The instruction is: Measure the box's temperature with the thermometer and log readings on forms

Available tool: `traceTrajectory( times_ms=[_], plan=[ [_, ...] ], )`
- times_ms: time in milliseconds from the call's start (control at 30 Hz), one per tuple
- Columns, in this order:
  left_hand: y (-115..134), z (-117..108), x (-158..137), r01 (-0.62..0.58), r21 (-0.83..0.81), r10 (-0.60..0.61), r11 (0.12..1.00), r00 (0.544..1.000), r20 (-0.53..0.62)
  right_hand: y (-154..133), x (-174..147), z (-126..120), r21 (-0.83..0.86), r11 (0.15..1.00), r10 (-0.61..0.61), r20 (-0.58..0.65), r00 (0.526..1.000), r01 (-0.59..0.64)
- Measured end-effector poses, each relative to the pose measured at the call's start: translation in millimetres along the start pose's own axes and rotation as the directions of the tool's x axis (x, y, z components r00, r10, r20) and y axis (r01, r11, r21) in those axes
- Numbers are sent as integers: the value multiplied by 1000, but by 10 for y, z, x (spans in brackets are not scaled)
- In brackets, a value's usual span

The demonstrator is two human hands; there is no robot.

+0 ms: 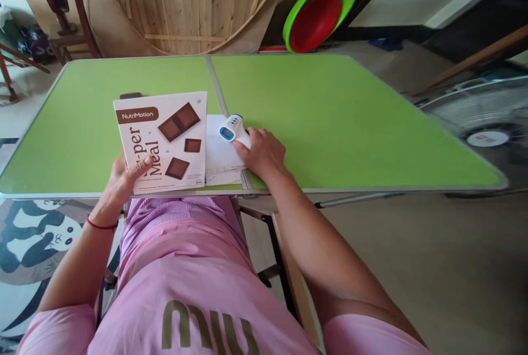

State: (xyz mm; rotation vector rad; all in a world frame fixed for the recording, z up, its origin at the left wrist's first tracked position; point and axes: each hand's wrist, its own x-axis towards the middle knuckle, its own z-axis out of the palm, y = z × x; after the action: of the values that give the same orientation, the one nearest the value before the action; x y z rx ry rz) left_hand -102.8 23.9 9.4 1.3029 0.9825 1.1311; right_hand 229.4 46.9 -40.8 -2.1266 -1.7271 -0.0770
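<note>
My left hand (131,174) grips a white box (181,162) by its lower left side, thumb across the front. The box shows chocolate squares and the word NutriMotion, and it is tilted up toward me above the table. In my right hand (267,153) is a white and blue infrared thermometer (234,128), fingers wrapped round its handle and its small display facing up. Under the thermometer lie white sheets of paper (223,160), partly hidden by the box. A dark flat object (130,95) shows just behind the top of the box; its kind is hidden.
The green folding table (350,124) has a metal edge and a centre seam. Behind it stand a round wooden tabletop (198,3), green and red basins (317,20) and a wooden chair (78,25). A floor fan (487,138) is at the right.
</note>
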Motion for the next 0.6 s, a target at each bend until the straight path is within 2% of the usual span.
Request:
traceTrajectory(
  times_ms=[67,100,167,200,233,267,300,333,433,467,533,600],
  plan=[
    [-10,-16,-20,-16,22,16,1000,1000,-1,-42,-50,-57,188,981,51,-62,997,-38],
    [-16,-28,-34,-13,40,13,999,1000,-2,-91,-115,-107,326,945,68,-125,990,-23],
    [-32,-57,-62,-10,92,10,996,1000,6,-249,-342,-254,630,770,97,-268,958,99],
    [-42,-72,-74,-15,117,13,993,1000,15,-355,-500,-345,742,654,99,-276,956,147],
    [-52,-87,-84,-22,138,19,990,999,25,-474,-679,-439,840,522,81,-220,972,147],
    [-61,-99,-91,-33,154,28,988,999,32,-600,-868,-529,922,376,23,-106,994,90],
    [-69,-109,-94,-42,167,36,985,999,35,-729,-1055,-606,976,218,-45,28,999,-18],
    [-74,-116,-94,-47,174,41,984,998,37,-856,-1230,-661,985,90,-120,156,980,-146],
    [-79,-121,-85,-55,181,47,982,998,50,-1169,-1604,-673,954,58,-217,301,928,-296],
    [-79,-120,-81,-58,180,49,982,997,54,-1240,-1669,-636,933,7,-231,352,907,-361],
    [-80,-116,-74,-59,175,50,983,997,60,-1331,-1721,-550,888,-41,-244,435,867,-457],
    [-86,-113,-71,-57,167,48,984,997,57,-1370,-1704,-496,865,-42,-226,479,848,-500]
  ],
)
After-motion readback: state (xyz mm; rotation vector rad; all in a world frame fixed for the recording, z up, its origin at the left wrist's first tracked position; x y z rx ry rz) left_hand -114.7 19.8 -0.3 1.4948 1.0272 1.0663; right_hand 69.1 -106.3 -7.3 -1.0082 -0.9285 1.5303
